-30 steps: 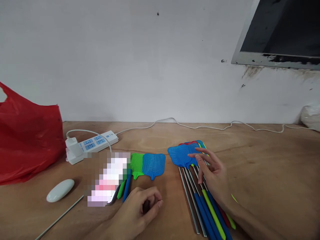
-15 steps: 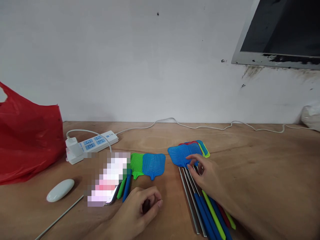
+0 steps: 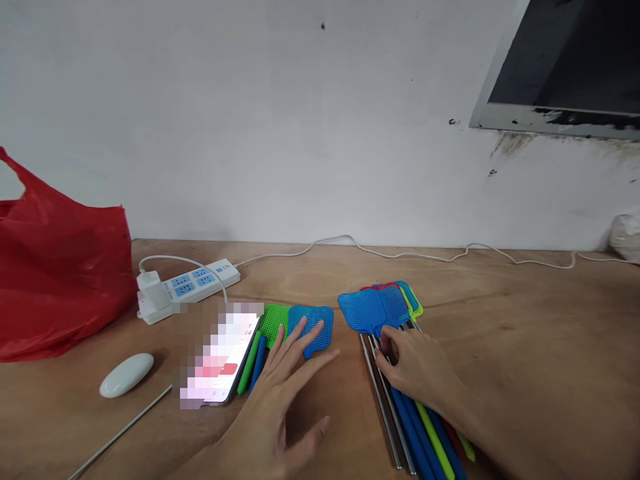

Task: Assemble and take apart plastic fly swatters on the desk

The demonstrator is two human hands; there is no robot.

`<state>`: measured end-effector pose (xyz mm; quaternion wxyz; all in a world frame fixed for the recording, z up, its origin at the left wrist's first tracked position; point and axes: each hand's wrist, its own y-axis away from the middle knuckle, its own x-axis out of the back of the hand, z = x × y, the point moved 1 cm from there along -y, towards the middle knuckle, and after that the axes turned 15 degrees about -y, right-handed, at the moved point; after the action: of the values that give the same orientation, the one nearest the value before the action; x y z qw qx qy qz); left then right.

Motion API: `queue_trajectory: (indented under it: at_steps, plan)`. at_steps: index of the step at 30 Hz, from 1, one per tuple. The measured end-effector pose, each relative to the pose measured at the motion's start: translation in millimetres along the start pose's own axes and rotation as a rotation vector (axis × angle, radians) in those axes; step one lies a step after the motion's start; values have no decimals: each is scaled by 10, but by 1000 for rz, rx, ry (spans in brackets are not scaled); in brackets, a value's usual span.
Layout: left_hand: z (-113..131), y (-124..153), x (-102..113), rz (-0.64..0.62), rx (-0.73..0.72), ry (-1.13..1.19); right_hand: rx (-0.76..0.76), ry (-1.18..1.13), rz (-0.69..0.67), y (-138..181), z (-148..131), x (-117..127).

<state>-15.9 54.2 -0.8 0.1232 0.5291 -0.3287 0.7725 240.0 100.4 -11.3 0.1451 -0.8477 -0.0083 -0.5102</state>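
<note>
My left hand is open with fingers spread, its fingertips over a loose blue fly swatter head. A green swatter head lies partly under the blue one. Beside them are a green handle and a blue handle, partly covered by the hand. My right hand is curled at the necks of a pile of fly swatters; what its thumb and forefinger pinch is hidden. Bare metal rods lie along the pile's left side, next to blue, yellow-green and red handles.
A lit phone, partly pixelated, lies left of the handles. Behind it is a white power strip with a plugged-in charger. A white oval object and a red plastic bag are at left. A thin cable runs along the wall.
My left hand has opened from a loose curl and reached forward over the blue swatter head. My right hand has drawn slightly back from the heads to the rods, its fingers curled closer.
</note>
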Motion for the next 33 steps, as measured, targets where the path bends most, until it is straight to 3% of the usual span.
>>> queue_trajectory:
  at_steps: [13, 26, 33]
  plan:
    - [-153, 11, -212, -218, -104, -239, -13, 36, -39, -6, -8, 51]
    - [-142, 18, -221, -182, -119, -259, 86, 223, 14, 7, -67, 2]
    - [-138, 19, -216, -207, -113, -267, 55, 289, 6, 6, -79, 2]
